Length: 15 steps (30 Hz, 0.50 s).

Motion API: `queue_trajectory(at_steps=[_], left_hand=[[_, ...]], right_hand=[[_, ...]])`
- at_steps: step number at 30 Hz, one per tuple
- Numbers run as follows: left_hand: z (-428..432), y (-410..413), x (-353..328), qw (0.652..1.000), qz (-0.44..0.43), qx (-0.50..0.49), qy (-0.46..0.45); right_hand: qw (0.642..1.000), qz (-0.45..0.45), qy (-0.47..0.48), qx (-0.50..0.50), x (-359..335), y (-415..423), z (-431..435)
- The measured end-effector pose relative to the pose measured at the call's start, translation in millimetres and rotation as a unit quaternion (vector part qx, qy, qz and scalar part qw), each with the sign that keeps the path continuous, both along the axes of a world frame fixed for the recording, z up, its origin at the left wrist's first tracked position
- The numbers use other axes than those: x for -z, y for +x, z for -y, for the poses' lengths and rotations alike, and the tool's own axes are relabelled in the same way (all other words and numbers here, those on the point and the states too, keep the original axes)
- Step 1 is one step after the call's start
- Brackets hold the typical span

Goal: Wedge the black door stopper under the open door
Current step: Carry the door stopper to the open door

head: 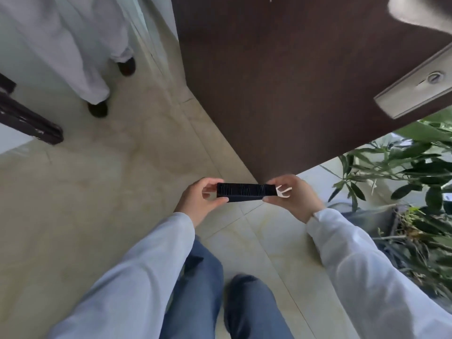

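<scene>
A black ribbed door stopper [244,192] is held level in the air, well above the floor, between both hands. My left hand [198,201] pinches its left end with thumb and fingers. My right hand [293,196] grips its right end, where a small white forked piece [283,192] sticks out by the fingers. The dark brown open door [281,81] stands just beyond the stopper, its bottom corner right behind my right hand. A metal lock plate [415,86] sits on the door at the upper right.
Another person in white trousers and dark shoes [97,108] stands at the upper left. A dark door frame piece [29,121] juts in at the left. Leafy potted plants [411,192] crowd the right side. The floor is beige tile [97,192]; my legs in jeans [203,289] are below.
</scene>
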<state>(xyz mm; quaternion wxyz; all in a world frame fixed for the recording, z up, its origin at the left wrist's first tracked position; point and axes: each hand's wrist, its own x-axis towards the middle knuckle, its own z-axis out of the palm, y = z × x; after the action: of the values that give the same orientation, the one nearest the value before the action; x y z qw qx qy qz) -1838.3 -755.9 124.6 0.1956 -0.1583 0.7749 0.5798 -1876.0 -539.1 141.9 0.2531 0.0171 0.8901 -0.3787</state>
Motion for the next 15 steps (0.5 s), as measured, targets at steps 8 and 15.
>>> queue_trajectory(at_steps=[8, 15], left_hand=[[-3.4, -37.8, 54.4, 1.000, -0.006, 0.008, -0.007], [-23.6, -59.7, 159.1, 0.999, -0.025, -0.006, -0.029]], right_hand=[[1.000, 0.001, -0.001, -0.012, 57.1, -39.1, -3.6], [0.999, -0.003, 0.000, -0.051, 167.3, -71.7, -23.9]])
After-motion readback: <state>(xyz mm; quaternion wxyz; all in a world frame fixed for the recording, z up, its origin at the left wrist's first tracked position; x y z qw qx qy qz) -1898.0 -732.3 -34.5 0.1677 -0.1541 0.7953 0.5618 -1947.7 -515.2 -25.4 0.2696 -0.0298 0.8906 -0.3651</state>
